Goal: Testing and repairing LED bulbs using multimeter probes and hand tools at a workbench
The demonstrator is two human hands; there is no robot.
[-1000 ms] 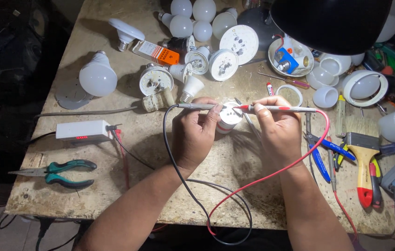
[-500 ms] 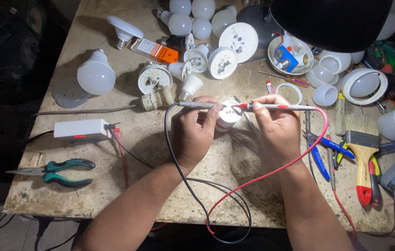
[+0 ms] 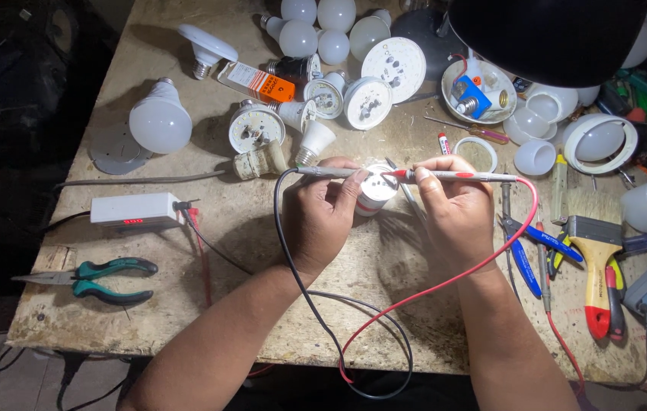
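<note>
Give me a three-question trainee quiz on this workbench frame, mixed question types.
1. True or false: the left hand holds the red probe.
2. What lies at the bench's left edge? A) green-handled pliers B) a hammer C) a saw
3. Both probe tips meet on which object?

Key
1. False: it holds the black probe; the right hand holds the red one.
2. A
3. The opened white bulb base.

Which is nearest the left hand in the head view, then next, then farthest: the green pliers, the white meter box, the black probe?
From the left hand:
1. Black probe, held in its fingers, tip toward the small white bulb base.
2. White meter box, to its left on the bench.
3. Green pliers, farther left, near the bench's front edge.
</note>
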